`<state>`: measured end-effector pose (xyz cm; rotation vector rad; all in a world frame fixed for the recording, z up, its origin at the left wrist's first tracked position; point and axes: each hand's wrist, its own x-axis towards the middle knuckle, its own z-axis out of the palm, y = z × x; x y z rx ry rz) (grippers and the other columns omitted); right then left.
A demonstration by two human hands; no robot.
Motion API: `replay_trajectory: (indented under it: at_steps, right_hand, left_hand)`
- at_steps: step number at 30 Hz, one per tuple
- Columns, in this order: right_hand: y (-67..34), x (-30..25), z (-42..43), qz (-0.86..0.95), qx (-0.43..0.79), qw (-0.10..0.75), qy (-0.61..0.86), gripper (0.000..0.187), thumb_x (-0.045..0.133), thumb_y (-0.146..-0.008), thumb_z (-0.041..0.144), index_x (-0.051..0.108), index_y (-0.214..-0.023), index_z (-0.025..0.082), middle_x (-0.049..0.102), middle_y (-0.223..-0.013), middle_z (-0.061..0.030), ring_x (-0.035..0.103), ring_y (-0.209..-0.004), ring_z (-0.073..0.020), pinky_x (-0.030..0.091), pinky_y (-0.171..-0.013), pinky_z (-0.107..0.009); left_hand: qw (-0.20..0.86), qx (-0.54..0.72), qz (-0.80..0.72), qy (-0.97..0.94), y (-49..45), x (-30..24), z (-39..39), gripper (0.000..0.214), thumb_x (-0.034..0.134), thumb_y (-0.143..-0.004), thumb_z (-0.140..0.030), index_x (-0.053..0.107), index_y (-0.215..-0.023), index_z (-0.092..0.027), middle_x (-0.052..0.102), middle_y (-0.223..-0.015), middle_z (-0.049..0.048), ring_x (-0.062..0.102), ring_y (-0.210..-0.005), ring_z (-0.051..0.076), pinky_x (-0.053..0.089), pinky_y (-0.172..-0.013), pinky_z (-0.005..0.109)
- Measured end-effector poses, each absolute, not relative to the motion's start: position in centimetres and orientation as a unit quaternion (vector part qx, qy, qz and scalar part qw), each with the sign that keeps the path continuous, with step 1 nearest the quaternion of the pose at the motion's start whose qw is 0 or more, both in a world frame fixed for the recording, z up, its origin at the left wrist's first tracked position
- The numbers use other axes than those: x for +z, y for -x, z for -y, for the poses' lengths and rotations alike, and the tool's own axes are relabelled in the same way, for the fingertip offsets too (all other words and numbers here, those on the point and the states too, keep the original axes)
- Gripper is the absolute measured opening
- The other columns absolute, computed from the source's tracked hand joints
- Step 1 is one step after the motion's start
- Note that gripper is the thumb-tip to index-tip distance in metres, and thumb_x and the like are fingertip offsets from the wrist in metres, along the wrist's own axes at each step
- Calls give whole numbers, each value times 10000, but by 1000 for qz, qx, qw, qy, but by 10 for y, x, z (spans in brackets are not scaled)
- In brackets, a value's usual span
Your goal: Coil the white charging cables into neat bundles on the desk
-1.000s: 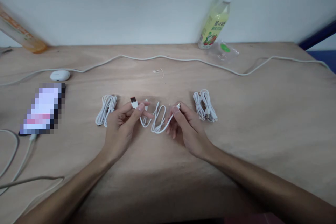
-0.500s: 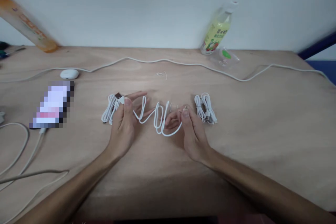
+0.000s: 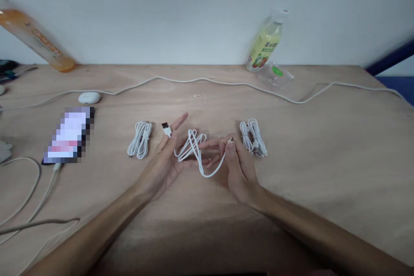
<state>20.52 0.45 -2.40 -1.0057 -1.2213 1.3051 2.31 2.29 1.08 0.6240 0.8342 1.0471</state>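
Note:
A loosely coiled white USB cable spans the space between my hands, its loops gathered in the middle. My left hand pinches it near the USB plug with the thumb, the index finger stretched out. The other end sits between the thumb and fingers of my right hand, where a small metal tip shows. Fingers of both hands lie behind and under the loops. On the table left of my left hand rests a bundled white cable. Beside my right hand lie two more tied white cable bundles.
A phone with a cord plugged in and a white earbud case lie at the left. A long white cord crosses the table's back. An orange bottle, a yellow-green bottle and clear plastic packaging stand near the wall.
My left hand has moved right, towards my right hand, carrying the USB plug. The cable's loops have bunched closer together, and the left bundle is now uncovered. The view has tilted slightly up.

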Motion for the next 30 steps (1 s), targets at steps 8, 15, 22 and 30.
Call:
replay_trajectory:
  at_steps: [8,15,22,30]
  right_hand:
    - [-206,-22,-8,537,528,509,417,452,450,-1139,604,654,-935,256,805,-1041,-59,713,-710,-171,613,-684,-338]
    - [-206,-19,-8,545,521,507,418,477,441,-1131,629,649,-922,254,781,-976,-54,652,-670,-169,595,-694,-344]
    - [-206,-21,-8,529,529,513,422,474,478,-1109,649,602,-875,257,769,-987,-52,619,-622,-156,590,-630,-325]
    - [-205,-23,-8,517,538,518,418,449,489,-1115,625,642,-917,253,771,-1017,-50,620,-629,-142,626,-673,-325]
  left_hand:
    - [737,465,-390,-299,-21,5,-22,541,723,-1036,-523,640,-1520,-295,759,-1367,139,694,-1298,349,652,-985,489]
    - [735,469,-386,-302,-22,4,-21,500,731,-1023,-546,687,-1445,-282,788,-1309,136,679,-1326,347,648,-978,467]
    - [731,460,-396,-311,-20,5,-21,503,720,-1026,-550,690,-1445,-274,779,-1320,137,685,-1316,359,629,-1030,514]
    - [738,451,-387,-320,-20,6,-21,532,725,-1016,-574,687,-1450,-268,782,-1306,145,718,-1261,364,671,-901,443]
